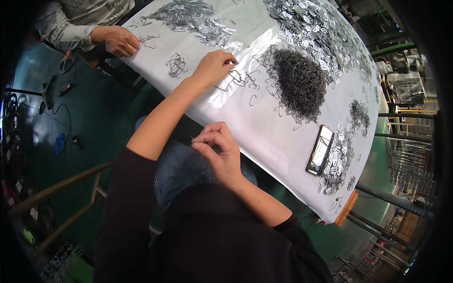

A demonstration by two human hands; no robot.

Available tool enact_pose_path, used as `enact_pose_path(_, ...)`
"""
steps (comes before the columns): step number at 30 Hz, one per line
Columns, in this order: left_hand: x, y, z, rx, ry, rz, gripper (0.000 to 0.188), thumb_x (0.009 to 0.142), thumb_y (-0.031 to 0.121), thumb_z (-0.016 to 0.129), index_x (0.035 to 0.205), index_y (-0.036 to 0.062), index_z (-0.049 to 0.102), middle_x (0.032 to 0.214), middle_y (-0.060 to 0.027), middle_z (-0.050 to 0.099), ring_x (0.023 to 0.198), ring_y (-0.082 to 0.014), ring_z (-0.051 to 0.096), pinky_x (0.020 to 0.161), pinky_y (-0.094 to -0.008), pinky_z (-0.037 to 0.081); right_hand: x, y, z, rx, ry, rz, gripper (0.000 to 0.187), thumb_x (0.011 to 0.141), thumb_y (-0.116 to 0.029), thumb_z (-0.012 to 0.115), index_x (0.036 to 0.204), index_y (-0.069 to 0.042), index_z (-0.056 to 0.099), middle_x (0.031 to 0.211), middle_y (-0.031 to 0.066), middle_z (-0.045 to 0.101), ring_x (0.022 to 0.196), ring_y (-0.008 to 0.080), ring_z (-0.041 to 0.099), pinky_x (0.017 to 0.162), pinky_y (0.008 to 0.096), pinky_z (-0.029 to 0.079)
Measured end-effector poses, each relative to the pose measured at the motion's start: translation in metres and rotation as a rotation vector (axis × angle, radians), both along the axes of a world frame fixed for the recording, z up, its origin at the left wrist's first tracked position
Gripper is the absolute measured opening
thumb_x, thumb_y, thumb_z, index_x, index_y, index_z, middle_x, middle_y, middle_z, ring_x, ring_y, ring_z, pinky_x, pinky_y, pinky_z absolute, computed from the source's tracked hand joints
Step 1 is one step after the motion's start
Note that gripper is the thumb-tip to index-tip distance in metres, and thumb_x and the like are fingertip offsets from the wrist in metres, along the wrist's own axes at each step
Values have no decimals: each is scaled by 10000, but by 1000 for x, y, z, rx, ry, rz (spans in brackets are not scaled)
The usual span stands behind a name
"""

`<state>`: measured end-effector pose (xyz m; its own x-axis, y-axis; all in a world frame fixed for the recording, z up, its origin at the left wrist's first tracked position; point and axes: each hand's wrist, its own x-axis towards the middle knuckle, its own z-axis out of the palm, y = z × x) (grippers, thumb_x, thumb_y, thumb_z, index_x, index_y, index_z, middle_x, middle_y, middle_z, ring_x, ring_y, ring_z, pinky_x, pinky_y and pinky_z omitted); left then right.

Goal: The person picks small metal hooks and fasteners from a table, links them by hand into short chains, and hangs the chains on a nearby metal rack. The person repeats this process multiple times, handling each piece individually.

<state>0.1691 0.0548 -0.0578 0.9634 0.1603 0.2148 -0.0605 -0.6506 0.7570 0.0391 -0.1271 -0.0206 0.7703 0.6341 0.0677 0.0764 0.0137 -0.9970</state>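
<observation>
On the white-covered table [264, 137], the person's left hand [214, 66] reaches out from the near edge to a loose scatter of bent wire hooks [243, 79], its fingers curled down with the tips pinched together on one of them, as if drawing a single piece from the scatter. Nearer the body, over the lap in blue jeans [181, 167], the right hand [218, 150] sits with thumb and forefinger closed almost shut on something very thin, probably a small wire piece; it is too slight to make out for certain. Keeping that hand close to the body likely steadies the fine work while the other hand fetches. Just right of the reaching hand lies a dark heap of tangled wire hooks [299, 85], within easy reach, and beyond it, at the far side, a broad spread of shiny flat metal clips [316, 33] covers the cloth. A second band of clips [198, 19] lies to the far left, in front of a co-worker's hand [121, 41] in a grey sleeve, which rests at the table's edge by a few hooks. To the right, a dark rectangular phone [320, 150] lies flat beside a small pile of clips [337, 160], set apart from the working heaps. No packages, labels or signs show on the table.
</observation>
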Motion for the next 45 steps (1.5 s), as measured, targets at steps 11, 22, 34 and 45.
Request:
enact_pose_path(11, -191, -30, 69, -913, 119, 270, 126, 879, 41, 642, 977, -35, 629, 895, -98, 702, 862, -124, 663, 781, -235, 500, 4, -1, 2, 19, -49, -97, 104, 771, -71, 746, 862, -52, 700, 949, 39, 531, 830, 128, 536, 690, 239, 437)
enact_pose_path(22, -200, -50, 73, -786, 4, 353, 99, 856, 32, 659, 945, -9, 669, 952, -67, 683, 829, -102, 655, 723, -221, 513, 6, 3, -1, -14, -69, -83, 97, 806, -49, 720, 886, -25, 670, 961, 28, 509, 812, 115, 498, 698, 240, 415)
enact_pose_path(34, -201, -55, 53, -479, -180, 388, 122, 790, -49, 678, 900, 5, 675, 986, -89, 649, 873, -168, 630, 767, -264, 493, 212, -13, -2, -744, -715, -30, 120, 845, -194, 667, 899, -90, 693, 904, 59, 646, 843, 266, 642, 718, 381, 495)
enact_pose_path(45, -202, -55, 45, -443, -224, 436, 109, 773, -19, 700, 873, 23, 689, 851, -67, 684, 794, -166, 633, 703, -263, 490, 245, -12, -18, -1009, -936, 255, 137, 863, -182, 630, 952, -80, 611, 1015, 90, 599, 935, 301, 621, 785, 416, 501)
